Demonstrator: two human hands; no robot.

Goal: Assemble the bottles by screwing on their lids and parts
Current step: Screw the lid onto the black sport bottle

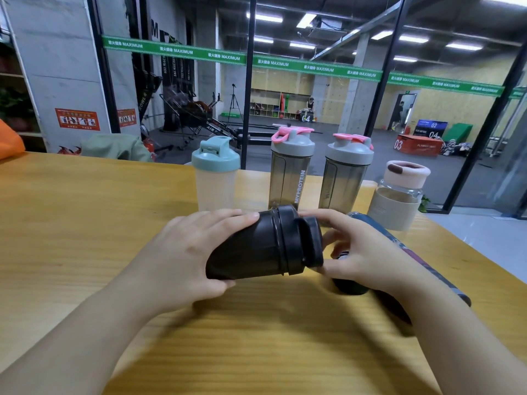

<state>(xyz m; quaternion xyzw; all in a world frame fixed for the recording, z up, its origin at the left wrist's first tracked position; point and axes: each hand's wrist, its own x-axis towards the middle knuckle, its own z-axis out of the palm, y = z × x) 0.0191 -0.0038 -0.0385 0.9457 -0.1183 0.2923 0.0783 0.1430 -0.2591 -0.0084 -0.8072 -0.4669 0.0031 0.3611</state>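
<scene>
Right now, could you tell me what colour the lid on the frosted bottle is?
Pale mint green lid, on the frosted bottle; head view.

1. A wooden table with a yellow grain fills the foreground.
2. An orange object sits at the table's far left edge.
3. A green garment lies behind the table's far edge.
4. A glass wall stands beyond, crossed by a green banner reading "MAXIMUM".
5. Through the glass, a gym floor holds a tripod, rowing machines and a red box marked "03".
</scene>
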